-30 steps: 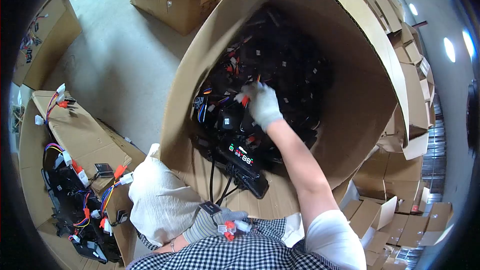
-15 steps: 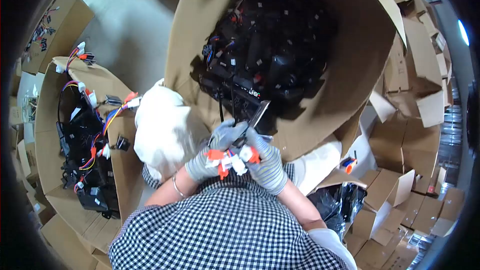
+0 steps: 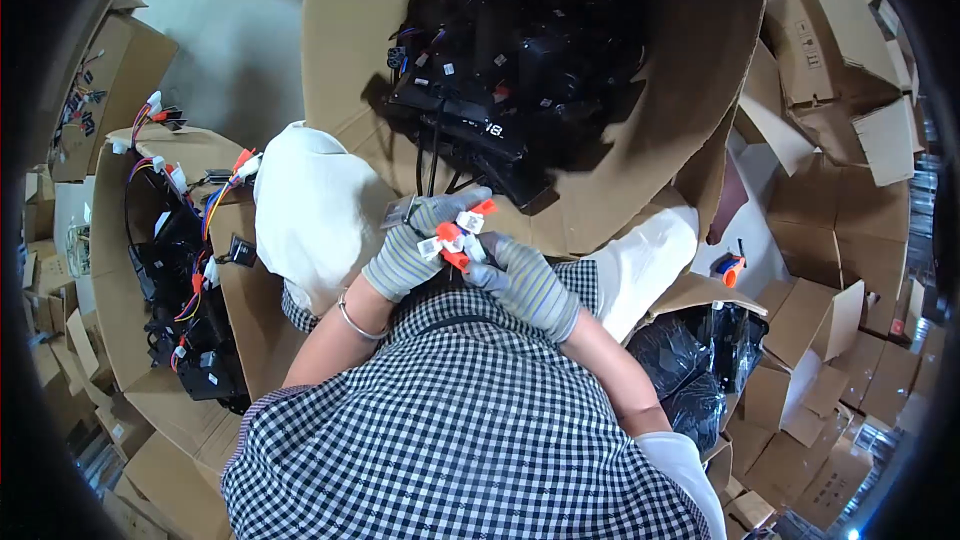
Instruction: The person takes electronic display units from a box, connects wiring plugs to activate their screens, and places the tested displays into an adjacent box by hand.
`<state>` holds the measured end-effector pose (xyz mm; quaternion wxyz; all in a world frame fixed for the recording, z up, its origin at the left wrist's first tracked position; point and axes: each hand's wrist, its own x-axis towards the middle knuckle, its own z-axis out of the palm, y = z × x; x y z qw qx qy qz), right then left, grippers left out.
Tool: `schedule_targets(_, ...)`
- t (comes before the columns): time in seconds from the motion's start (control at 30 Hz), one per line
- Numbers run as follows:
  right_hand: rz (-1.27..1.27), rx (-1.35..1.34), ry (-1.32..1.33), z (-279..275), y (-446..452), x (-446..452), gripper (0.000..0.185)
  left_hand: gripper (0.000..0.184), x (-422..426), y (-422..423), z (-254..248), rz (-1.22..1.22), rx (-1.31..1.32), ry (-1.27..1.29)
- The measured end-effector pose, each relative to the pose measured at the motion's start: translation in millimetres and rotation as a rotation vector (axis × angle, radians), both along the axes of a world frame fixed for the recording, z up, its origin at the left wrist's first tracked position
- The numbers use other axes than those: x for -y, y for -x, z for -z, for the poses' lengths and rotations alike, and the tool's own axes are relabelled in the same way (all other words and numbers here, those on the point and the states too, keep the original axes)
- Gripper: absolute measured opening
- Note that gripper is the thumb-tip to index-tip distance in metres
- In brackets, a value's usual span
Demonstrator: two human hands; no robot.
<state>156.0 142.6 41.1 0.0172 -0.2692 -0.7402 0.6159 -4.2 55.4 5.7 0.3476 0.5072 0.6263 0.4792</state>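
Both hands wear grey striped gloves and meet in front of my lap. My left hand (image 3: 412,245) is closed around a bunch of white and orange-red connectors (image 3: 452,240), with a small dark module (image 3: 398,212) beside its fingers. From the right, my right hand (image 3: 525,285) pinches the lower side of the same bunch. Just beyond them, a black display unit (image 3: 465,125) with cables lies at the near edge of a large cardboard box (image 3: 335,60). Many dark units with small white labels fill the shaded inside of that box.
At the left stands an open carton (image 3: 110,290) holding black modules and coloured wires. Black plastic-wrapped items (image 3: 690,360) sit at the right, near an orange and blue object (image 3: 732,268). Stacked open cartons (image 3: 850,230) line the right side. Grey floor (image 3: 215,20) shows upper left.
My right hand has come back from inside the large box to the connectors at my left hand. Since half a second ago, the hands have shifted upward and the bunch has turned.
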Motion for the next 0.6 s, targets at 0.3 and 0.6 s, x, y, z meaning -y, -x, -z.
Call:
schedule_targets(0.3,0.292,-0.093,0.612,-69.2,-25.9,-21.4,0.041,0.045,-3.6,2.7,23.7,-0.123,0.056,-0.095)
schedule_targets(0.6,0.447,-0.104,0.925,-19.5,9.8,-9.3,0.036,0.052,-4.4,9.7,-1.6,-0.168,-0.521,-0.103)
